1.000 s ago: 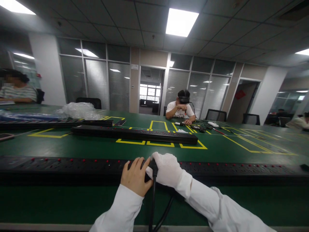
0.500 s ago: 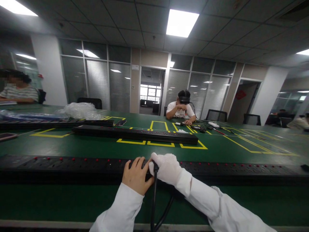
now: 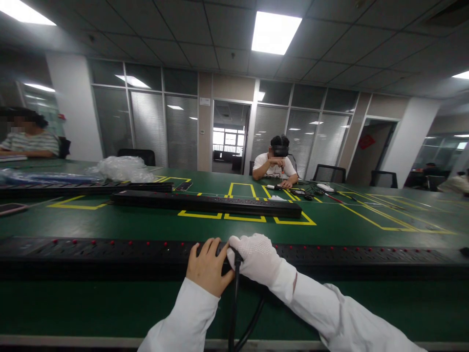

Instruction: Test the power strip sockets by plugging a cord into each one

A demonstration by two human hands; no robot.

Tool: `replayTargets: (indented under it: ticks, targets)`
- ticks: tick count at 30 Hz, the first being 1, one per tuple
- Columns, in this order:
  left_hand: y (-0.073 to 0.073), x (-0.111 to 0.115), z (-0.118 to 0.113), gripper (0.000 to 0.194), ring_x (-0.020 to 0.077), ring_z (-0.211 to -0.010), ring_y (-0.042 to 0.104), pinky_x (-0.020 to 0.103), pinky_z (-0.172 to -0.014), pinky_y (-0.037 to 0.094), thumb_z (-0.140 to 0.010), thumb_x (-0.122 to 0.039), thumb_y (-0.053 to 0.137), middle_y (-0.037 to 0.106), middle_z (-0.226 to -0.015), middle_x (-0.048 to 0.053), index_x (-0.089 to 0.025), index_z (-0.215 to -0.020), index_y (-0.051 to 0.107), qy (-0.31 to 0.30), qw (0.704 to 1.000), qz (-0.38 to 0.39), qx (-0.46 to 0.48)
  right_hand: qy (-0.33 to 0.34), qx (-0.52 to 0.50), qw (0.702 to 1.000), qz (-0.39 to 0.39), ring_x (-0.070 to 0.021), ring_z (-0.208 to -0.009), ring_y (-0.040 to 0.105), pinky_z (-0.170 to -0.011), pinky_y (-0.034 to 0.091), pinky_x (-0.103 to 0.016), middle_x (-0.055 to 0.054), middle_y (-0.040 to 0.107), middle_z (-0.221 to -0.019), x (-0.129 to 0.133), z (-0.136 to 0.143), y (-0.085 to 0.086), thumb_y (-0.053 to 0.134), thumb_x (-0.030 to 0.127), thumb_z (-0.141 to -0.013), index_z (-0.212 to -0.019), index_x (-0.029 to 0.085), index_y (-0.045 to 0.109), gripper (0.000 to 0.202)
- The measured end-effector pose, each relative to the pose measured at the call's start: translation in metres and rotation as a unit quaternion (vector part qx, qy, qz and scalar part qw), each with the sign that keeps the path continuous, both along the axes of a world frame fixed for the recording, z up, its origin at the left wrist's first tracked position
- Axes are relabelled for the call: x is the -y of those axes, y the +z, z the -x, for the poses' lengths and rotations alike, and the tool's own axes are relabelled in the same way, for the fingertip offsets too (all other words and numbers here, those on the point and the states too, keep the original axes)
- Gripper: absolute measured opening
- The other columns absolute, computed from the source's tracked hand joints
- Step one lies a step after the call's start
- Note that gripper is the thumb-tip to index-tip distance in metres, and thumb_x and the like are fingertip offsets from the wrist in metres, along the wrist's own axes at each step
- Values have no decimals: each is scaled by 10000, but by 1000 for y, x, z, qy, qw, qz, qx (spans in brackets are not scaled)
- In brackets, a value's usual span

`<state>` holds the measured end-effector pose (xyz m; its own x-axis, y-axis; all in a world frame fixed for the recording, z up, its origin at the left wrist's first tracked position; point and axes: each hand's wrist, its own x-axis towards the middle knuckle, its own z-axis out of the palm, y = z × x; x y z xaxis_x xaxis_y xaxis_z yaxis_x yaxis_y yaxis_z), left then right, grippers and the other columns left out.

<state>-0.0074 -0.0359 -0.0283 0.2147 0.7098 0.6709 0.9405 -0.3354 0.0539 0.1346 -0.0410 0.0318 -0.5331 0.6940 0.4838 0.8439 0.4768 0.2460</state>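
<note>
A long black power strip with a row of red buttons or lights runs across the near part of the table. My bare left hand lies over the strip's middle, fingers over the top and thumb on the near side, gripping it. Beside it, my right hand, in a white dotted glove, is closed around a black plug at the strip. From the plug a black cable drops toward the table's front edge, and a second stretch of cable curves next to it. The plug's front end is hidden by my fingers.
Farther back lie another black power strip and more strips at left, beside clear plastic wrap. Phones rest on the green table. Across sits a person wearing a headset, near cables and small devices.
My right hand and the plug have shifted very slightly to the right, with the wrist a little lower. My left hand stays on the power strip.
</note>
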Motion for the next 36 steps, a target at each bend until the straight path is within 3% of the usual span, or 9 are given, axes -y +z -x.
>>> replayTargets:
  ticks: [11, 17, 25, 36]
  targets:
    - [-1, -1, 0, 450, 284, -1043, 467, 462, -905, 274, -663, -382, 528, 567, -1109, 91, -250, -1093, 545, -2, 1000, -1, -10, 25, -24, 999, 33, -113, -557, 520, -519, 243, -224, 8, 593, -646, -9, -4, 2, 362, 422, -808, -798, 221, 510, 250]
    - [-1, -2, -1, 442, 284, -1052, 463, 472, -898, 272, -688, -401, 500, 569, -1104, 89, -265, -1107, 536, 2, 1000, 7, -12, 13, -72, 994, 83, -102, -600, 549, -535, 279, -194, 18, 615, -671, -12, -5, 3, 380, 435, -823, -889, 245, 533, 253]
    - [-5, -3, 1, 448, 273, -1066, 456, 458, -907, 267, -668, -364, 515, 564, -1123, 87, -271, -1106, 537, -1, 1000, 1, -16, 28, -26, 999, 17, -126, -593, 541, -557, 275, -243, -15, 602, -680, -4, -4, 2, 324, 414, -838, -799, 195, 506, 287]
    - [-1, -1, 1, 459, 277, -1069, 452, 463, -902, 267, -668, -342, 517, 558, -1124, 93, -263, -1121, 523, -2, 1000, 10, -23, 24, -33, 999, 20, -127, -591, 539, -548, 255, -243, -4, 604, -679, -5, -4, -1, 343, 422, -824, -825, 202, 494, 268]
